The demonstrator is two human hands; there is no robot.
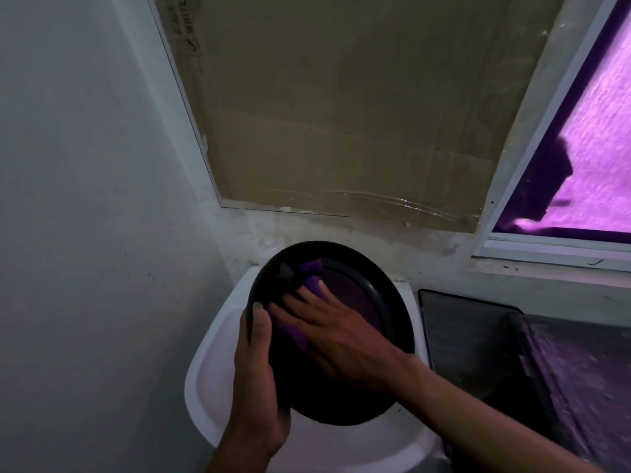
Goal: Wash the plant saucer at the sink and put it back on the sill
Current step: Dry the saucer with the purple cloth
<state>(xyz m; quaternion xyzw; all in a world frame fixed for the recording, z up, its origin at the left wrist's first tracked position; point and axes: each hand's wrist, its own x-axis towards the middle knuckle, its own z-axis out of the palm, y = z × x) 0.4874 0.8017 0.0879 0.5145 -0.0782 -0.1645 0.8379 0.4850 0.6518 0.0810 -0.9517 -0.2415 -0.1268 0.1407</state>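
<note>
over the sink [218,339], left hand [254,384] grips round black saucer [382,302]; right hand [336,331] presses purple cloth [293,332] flat.

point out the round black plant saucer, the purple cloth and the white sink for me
round black plant saucer [368,268], head view, on its upper right rim
purple cloth [290,331], head view, on the fold showing between the two hands
white sink [211,339], head view, on its bare left rim

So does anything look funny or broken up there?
Yes. A sheet of brown cardboard is taped over the window pane above the white sink, where glass would normally show. The wall paint just under it looks chipped and stained.
</note>
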